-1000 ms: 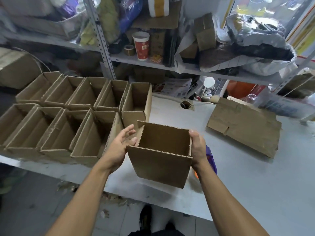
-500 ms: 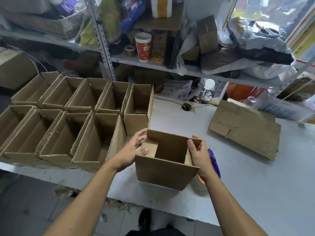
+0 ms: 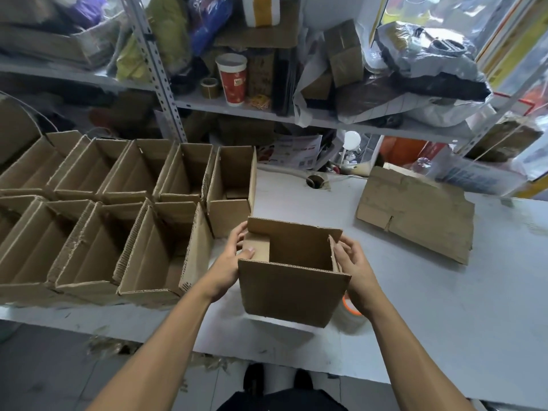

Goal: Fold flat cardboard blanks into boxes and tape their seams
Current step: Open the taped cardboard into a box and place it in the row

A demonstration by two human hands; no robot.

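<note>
Open corrugated box (image 3: 292,287) on the counter (image 3: 444,321), just right of the finished boxes (image 3: 98,221). Left hand (image 3: 234,262) pinches its left flap, right hand (image 3: 353,271) cups the right wall. Probably light, stiff, edges crushable; hold by walls.
</note>
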